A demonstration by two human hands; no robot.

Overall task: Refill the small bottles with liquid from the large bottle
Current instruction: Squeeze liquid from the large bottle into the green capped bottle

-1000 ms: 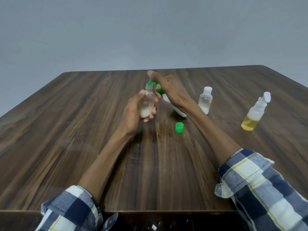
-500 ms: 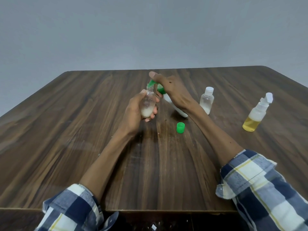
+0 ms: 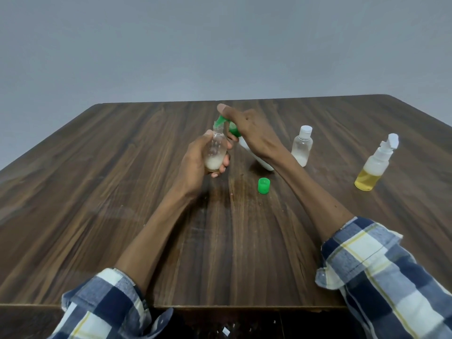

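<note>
The left hand [image 3: 195, 165] is curled round a small clear oval plastic bottle [image 3: 216, 152], gripping it upright above the dark wood-grain table [image 3: 97, 192]; the bottle is uncapped, with a little white liquid pooled at its bottom. The right hand [image 3: 252, 133] grips a large white plastic bottle with a green pump nozzle [image 3: 256, 159], tilted so the green spout [image 3: 220, 122] meets the small bottle's mouth; the index finger lies extended along the top of the pump. Just right of the small bottle and nearer the person, a green screw cap [image 3: 264, 185] lies on the table. Further right stands a clear flip-top bottle with a white cap [image 3: 302, 149], holding some white liquid; well right of that, a white-topped spray bottle of yellow liquid [image 3: 374, 167]. Blue, white and yellow checked sleeves [image 3: 381, 277] cover both forearms near the table's front edge.
</note>
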